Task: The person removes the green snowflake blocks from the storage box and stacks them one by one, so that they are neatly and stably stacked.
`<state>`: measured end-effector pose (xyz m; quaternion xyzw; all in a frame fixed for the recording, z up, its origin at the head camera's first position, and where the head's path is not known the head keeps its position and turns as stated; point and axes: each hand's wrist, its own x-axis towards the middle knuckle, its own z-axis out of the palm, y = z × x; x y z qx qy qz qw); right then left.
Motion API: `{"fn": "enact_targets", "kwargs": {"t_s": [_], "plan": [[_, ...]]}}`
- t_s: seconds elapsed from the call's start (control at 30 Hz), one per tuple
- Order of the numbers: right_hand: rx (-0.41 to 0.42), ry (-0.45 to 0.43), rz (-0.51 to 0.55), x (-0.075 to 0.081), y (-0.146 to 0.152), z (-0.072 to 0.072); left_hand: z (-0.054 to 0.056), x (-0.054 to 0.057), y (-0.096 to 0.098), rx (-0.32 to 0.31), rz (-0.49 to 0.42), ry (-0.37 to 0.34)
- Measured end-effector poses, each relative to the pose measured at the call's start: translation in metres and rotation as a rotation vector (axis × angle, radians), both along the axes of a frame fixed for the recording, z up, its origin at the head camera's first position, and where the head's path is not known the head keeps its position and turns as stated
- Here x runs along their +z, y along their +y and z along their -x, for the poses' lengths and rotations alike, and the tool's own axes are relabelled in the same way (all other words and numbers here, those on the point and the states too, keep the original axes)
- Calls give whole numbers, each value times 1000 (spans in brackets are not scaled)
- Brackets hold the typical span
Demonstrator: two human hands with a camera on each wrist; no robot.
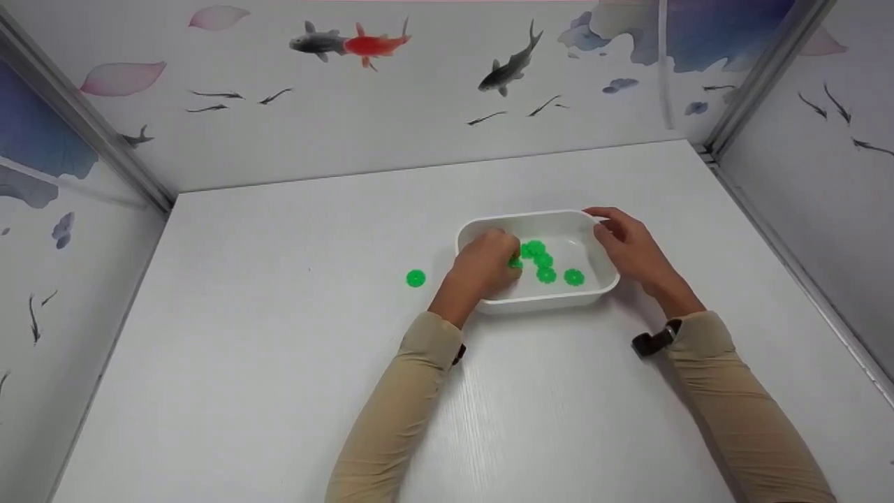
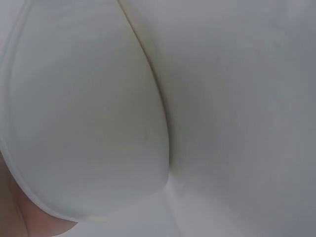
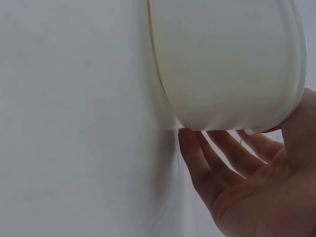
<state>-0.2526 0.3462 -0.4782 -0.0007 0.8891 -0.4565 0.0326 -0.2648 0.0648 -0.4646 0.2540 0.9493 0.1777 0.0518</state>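
A white rectangular tray with rounded corners stands on the table, holding several small green flower-shaped discs. My left hand reaches over the tray's left side, its curled fingers and thumb pinching a green disc low inside. My right hand grips the right end, thumb over the rim and fingers along the outer wall; these fingers show against the wall in the right wrist view. In the left wrist view the tray's outer wall covers most of the left hand.
One green disc lies on the white table left of the tray. White panels printed with fish and petals enclose the table at the back and both sides.
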Motion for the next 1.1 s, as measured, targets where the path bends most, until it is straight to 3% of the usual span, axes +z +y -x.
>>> {"fn": "enact_targets", "kwargs": {"t_s": [0.23,0.67,1.1], "plan": [[15,36,23,-2,1,0,-1,2,2,-31,5,-15],[28,52,26,-3,2,0,-2,0,5,-24,65,-21],[20,27,23,-1,1,0,-2,0,5,-56,113,30]]}}
